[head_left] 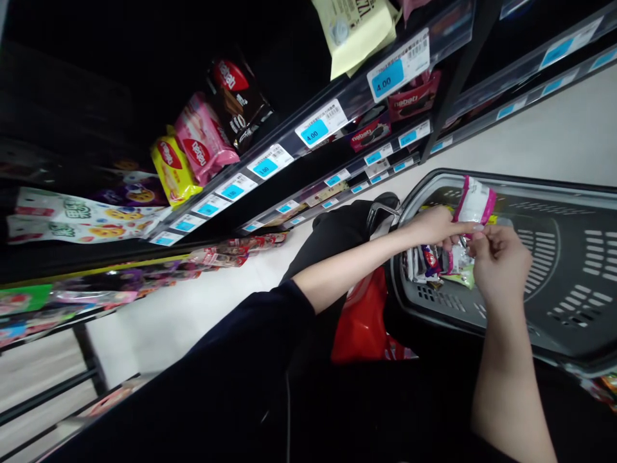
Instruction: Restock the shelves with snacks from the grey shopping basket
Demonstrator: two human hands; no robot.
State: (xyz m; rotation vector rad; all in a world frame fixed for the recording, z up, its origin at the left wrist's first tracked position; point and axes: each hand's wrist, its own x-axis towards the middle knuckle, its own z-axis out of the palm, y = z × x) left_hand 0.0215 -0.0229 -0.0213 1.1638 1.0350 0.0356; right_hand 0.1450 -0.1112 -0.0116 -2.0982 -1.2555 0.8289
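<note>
Pink-and-white packet [475, 200]: points away from person, over basket [573, 257]; long axis unclear
Left hand [436, 226]: index across near end, grip unclear
Right hand [504, 257]: fingers pinching near end

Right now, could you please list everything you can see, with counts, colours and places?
Shelving: count unclear, dark, left and top
Price labels: many, white and blue, shelf edges
Nabati packs: three, yellow, pink and black, upper shelf
Reddish packs: at least two, next shelf down
Cream bag: one, cream, top centre
Patterned packs: at least one, mostly white, shelf at left
Red item: one, red, beside basket
Basket: one, grey, right
Loose packets: several, mixed colours, inside basket
White-and-pink packet: one, by the hands
Floor: one, pale, below shelves
Sleeve: one, dark, left arm
Left hand: one, bare, over basket
Right hand: one, bare, over basket
</note>
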